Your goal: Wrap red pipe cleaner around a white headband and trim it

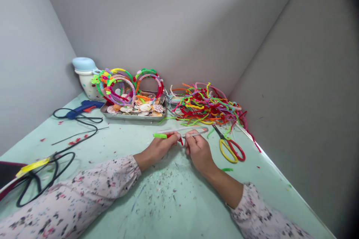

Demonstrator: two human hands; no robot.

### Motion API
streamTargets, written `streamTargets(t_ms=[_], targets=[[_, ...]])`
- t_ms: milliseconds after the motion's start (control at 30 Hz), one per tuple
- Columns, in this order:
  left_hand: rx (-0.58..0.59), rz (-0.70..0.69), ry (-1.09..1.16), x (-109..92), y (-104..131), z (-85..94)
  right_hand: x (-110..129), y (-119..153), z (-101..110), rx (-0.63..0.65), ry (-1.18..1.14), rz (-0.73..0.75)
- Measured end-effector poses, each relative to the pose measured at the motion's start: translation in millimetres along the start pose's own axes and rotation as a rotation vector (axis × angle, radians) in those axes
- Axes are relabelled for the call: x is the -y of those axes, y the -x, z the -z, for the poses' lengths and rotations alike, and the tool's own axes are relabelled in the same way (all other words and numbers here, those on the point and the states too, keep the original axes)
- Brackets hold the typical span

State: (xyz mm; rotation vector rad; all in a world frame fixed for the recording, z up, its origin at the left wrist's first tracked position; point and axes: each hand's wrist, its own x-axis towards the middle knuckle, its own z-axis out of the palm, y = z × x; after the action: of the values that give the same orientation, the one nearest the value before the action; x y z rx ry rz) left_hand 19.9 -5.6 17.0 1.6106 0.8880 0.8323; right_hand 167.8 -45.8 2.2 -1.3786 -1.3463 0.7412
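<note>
My left hand is closed, thumb and forefinger pinched round a thin, pale headband that lies nearly edge-on and curves round at its right end. A bright green fuzzy section shows above the left knuckles. From the left fingertips a short red pipe cleaner end sticks out. Close beside it, my right hand pinches the pale strip between thumb and forefinger. The fingers partly hide where the pieces meet. To the right of that hand lie scissors with one yellow and one red handle.
A metal tray holds shells and several colourful fuzzy headbands. Right of it spreads a tangled pile of pipe cleaners. At left are a blue glue gun, a looping black cord and a white cup with blue lid. Grey walls surround the table.
</note>
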Motion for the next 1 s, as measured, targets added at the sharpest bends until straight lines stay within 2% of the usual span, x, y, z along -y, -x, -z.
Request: streamTargets(t_ms=[233, 600, 1000], targets=[[0.044, -0.024, -0.047, 8.2, -2.2, 2.8, 0.5, -0.6, 0.4, 0.011, 0.010, -0.004], [0.063, -0.199, -0.186, 2.6, -0.6, 4.9, 0.0, -0.6, -0.4, 0.006, 0.017, -0.028], [0.068, -0.189, -0.206, -0.1, 0.6, 5.7, 0.8, -0.5, -0.2, 0.020, 0.029, -0.046]])
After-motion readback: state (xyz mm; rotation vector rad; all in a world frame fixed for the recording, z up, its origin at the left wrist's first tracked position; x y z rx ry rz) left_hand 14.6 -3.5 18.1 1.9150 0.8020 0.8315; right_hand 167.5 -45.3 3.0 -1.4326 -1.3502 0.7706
